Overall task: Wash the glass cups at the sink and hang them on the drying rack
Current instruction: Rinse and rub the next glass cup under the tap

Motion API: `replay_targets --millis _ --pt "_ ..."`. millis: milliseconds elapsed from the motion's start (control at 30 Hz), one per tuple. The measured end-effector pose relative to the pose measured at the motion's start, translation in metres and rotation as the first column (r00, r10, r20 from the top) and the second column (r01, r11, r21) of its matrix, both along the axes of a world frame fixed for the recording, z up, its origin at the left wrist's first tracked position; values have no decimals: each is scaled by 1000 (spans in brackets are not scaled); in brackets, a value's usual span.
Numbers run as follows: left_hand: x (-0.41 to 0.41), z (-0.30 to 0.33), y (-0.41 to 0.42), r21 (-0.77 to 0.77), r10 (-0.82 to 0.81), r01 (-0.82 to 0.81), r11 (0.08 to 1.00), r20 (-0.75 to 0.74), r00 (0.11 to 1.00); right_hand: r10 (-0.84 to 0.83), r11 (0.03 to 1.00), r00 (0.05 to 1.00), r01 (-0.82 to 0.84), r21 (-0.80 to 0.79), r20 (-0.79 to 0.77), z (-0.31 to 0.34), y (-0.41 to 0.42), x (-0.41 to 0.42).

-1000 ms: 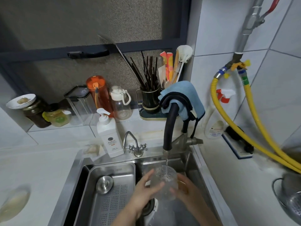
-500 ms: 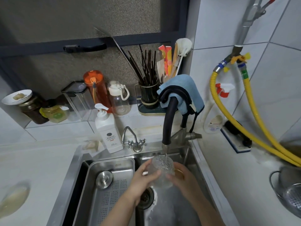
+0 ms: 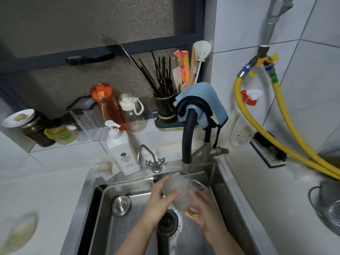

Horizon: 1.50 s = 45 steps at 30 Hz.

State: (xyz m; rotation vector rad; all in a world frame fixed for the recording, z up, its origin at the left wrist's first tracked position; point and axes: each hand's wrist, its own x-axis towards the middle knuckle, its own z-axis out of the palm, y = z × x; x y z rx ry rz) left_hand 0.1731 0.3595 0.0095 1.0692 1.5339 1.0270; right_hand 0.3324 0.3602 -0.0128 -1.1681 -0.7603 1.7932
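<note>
Since the earlier frame the glass cup [image 3: 177,193] has been tipped from near upright to a tilt, its mouth now turned toward the right under the thin stream from the black faucet spout [image 3: 187,137]. Both hands have shifted with it.

Left hand [image 3: 161,203]: fingers and thumb curled round the textured body of the cup, gripping it from the left side. Right hand [image 3: 201,208]: fingers wrapped about the cup's mouth end from below and right, holding it; a ring shows on one finger. The cup is held above the drain [image 3: 167,222] inside the steel sink [image 3: 219,173], clear of the sink floor.

A perforated steel drain tray [image 3: 128,214] sits in the left part of the sink, with a round steel plug [image 3: 121,205] lying on it. A small chrome tap [image 3: 152,161] stands at the sink's back edge, a white pump bottle [image 3: 122,150] just beside it on the left. A blue cloth [image 3: 204,100] is draped over the top of the faucet. Behind, on the sill, stand a chopstick holder [image 3: 165,109], an orange bottle [image 3: 105,102] and a clear bottle [image 3: 133,115]. Yellow hoses [image 3: 276,146] cross the desk [image 3: 276,190] at right, where a steel colander [image 3: 329,210] sits at the frame edge.
</note>
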Motion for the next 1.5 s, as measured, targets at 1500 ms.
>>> replay_targets --millis 1500 --pt "16 -1 6 -97 -11 68 993 490 872 100 969 965 -149 197 242 42 45 1"
